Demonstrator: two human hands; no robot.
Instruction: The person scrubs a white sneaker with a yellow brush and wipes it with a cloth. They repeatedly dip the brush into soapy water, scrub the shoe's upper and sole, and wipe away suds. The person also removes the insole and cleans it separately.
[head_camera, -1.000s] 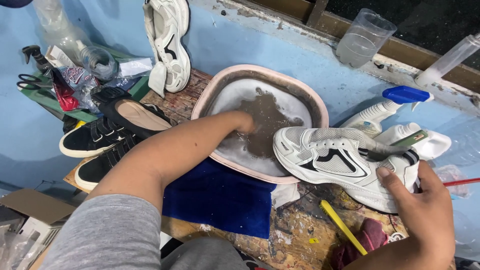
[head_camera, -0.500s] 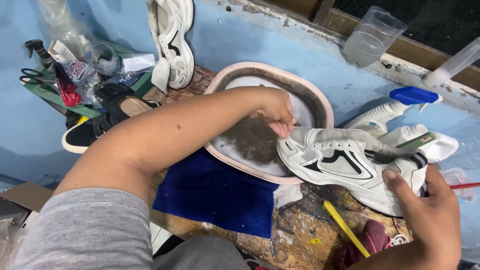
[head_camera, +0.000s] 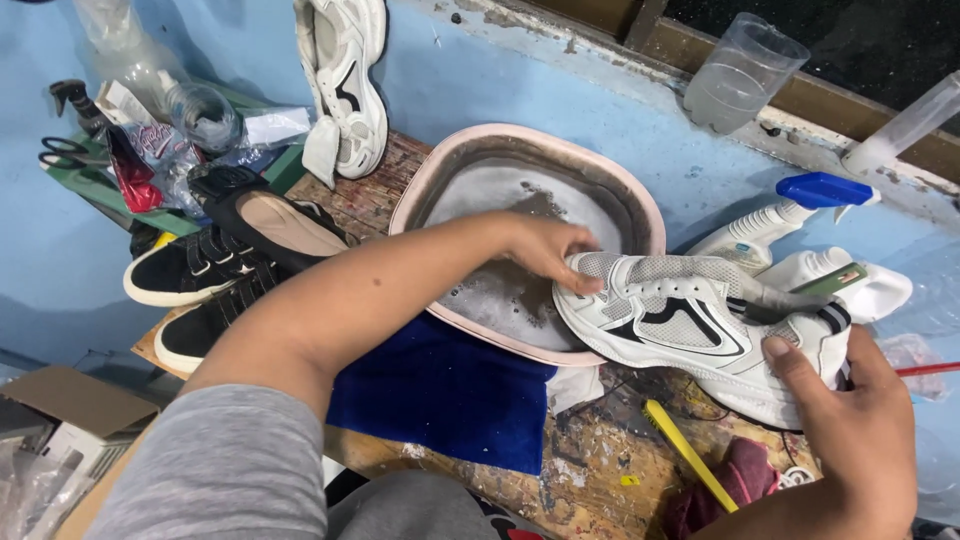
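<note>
A white sneaker with black stripes (head_camera: 690, 325) lies across the right rim of a pink basin (head_camera: 610, 195) holding dirty foamy water. My left hand (head_camera: 545, 250) rests its fingers on the sneaker's toe, over the basin. My right hand (head_camera: 850, 420) grips the sneaker's heel from the near right side. A brush with a green handle (head_camera: 825, 283) pokes out of the shoe's opening.
A blue cloth (head_camera: 440, 395) lies under the basin on the paint-stained wooden table (head_camera: 590, 455). Black shoes (head_camera: 215, 265) sit at the left, a second white sneaker (head_camera: 345, 85) leans on the blue wall, a spray bottle (head_camera: 780, 215) and clear cup (head_camera: 740, 75) stand right, a yellow stick (head_camera: 685, 450) lies near.
My left hand came up out of the dirty water and moved right onto the sneaker's toe. The right hand kept its hold on the heel.
</note>
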